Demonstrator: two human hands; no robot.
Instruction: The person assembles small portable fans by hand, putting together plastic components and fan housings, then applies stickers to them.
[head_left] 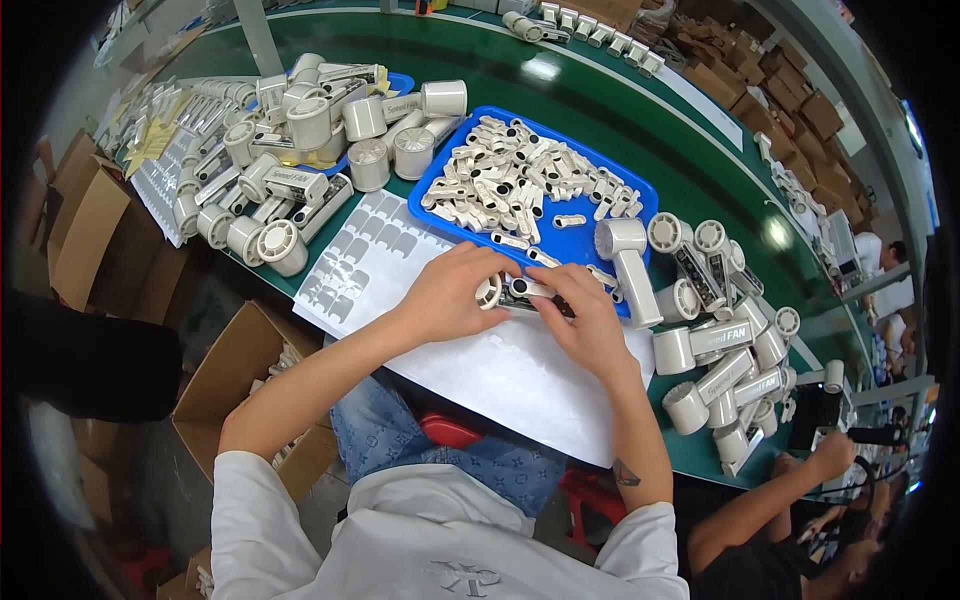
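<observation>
A long green tabletop (pixel 692 458) runs across the view, bending at the sides. A big heap of white fans (pixel 310 125) sits on it at the left. Another heap of fans (pixel 720 338) lies at the right. A wide white sheet (pixel 520 390) is spread near the person, with rows of gray stickers (pixel 385 222) on its left part. A blue tray (pixel 580 242) sits just past the sheet. It is full of little white pieces (pixel 500 185) with dark dots, mostly on its left and middle.

The left hand (pixel 455 292) and the right hand (pixel 588 325) meet by the tray's near edge. One held fan (pixel 488 292) is between them, with its round end tucked in the bend of the left hand, where thumb and finger curl around it. The right hand pinches a small white part (pixel 524 288) with a dark dot. This part sits right beside the round end, under the right fingertips. The fingers cover a lot, so it is hard to tell if the part is fully on the fan.
</observation>
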